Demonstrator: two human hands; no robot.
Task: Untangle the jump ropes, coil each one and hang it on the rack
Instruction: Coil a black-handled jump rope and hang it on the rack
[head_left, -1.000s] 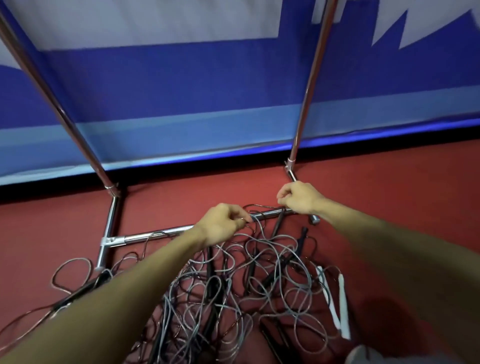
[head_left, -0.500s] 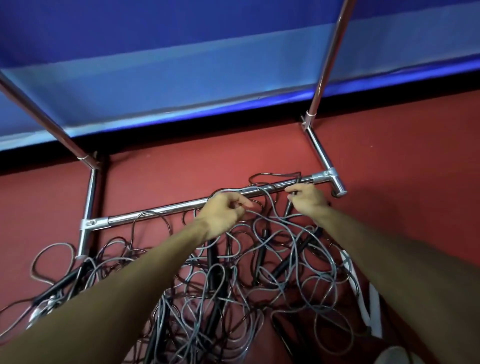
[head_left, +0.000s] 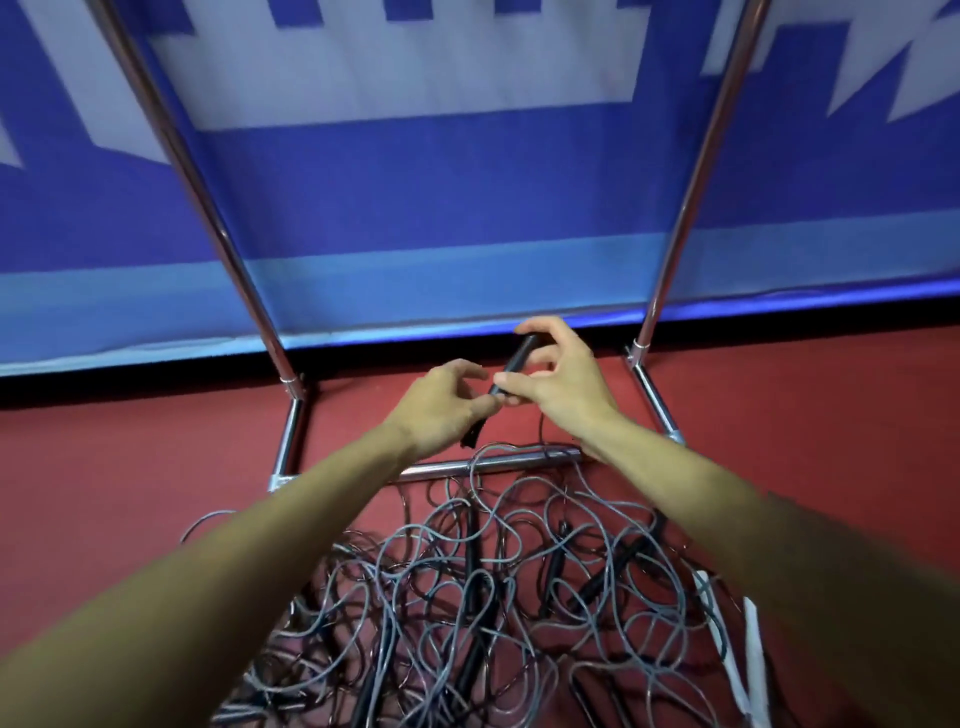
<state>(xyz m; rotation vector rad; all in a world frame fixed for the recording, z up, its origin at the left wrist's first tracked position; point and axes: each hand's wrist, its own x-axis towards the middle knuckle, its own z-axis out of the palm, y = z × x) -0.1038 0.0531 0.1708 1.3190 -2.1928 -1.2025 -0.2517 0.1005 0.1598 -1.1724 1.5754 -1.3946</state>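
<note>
Both the left hand (head_left: 441, 410) and right hand (head_left: 563, 384) pinch a black handle (head_left: 522, 353), fingers hiding its middle.

- This looks like a sports hall or gym.
- The floor (head_left: 831, 415) is a plain, matte red sports surface that runs to a black strip (head_left: 104, 387) at the foot of the wall.
- A banner (head_left: 415, 182) covers the wall behind. It is deep blue with big blocky white shapes and a pale blue band low down.
- A rack (head_left: 208, 192) of chrome tubes stands on the floor, with two posts rising from a low base of rails and joints.
- Ropes (head_left: 467, 597), grey and dark, lie in a tangled heap at the rack's base with black grips among them. One handle (head_left: 517, 358) is held above the heap.
</note>
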